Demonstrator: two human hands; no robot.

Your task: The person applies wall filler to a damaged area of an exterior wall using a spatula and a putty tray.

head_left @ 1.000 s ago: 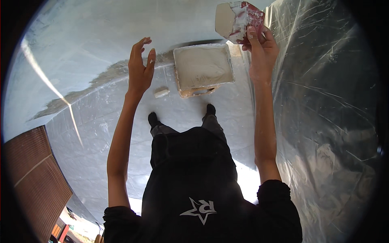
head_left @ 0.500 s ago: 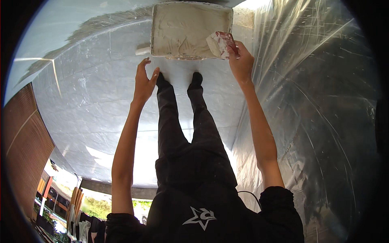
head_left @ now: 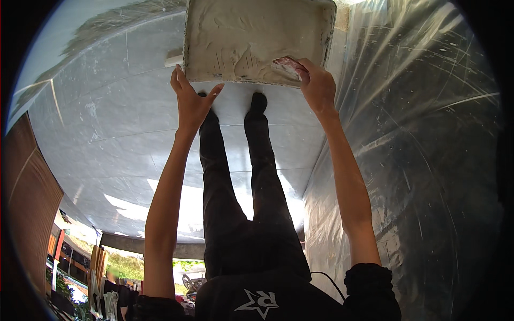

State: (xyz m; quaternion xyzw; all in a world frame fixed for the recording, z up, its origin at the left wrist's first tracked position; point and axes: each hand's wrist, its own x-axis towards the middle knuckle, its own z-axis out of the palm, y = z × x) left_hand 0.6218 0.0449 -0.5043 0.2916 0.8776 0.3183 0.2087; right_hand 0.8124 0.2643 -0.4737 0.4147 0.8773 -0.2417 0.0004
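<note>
Scraper (head_left: 289,66), red and paste-smeared, sat in person's right hand (head_left: 319,90), fingers closed round its edge, at near right corner of tray (head_left: 329,27) of beige paste (head_left: 251,32). Left hand (head_left: 194,104) gripped nothing, thumb and fingers spread wide, near tray's near left corner; contact unclear. Pale block (head_left: 173,61) lay left of tray.

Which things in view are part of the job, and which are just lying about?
In use:
- scraper, held in the right hand
- tray
- pale paste in the tray

Apparently not in use:
- pale block on the floor, left of the tray
- dark cable
- brown ribbed panel, far left
</note>
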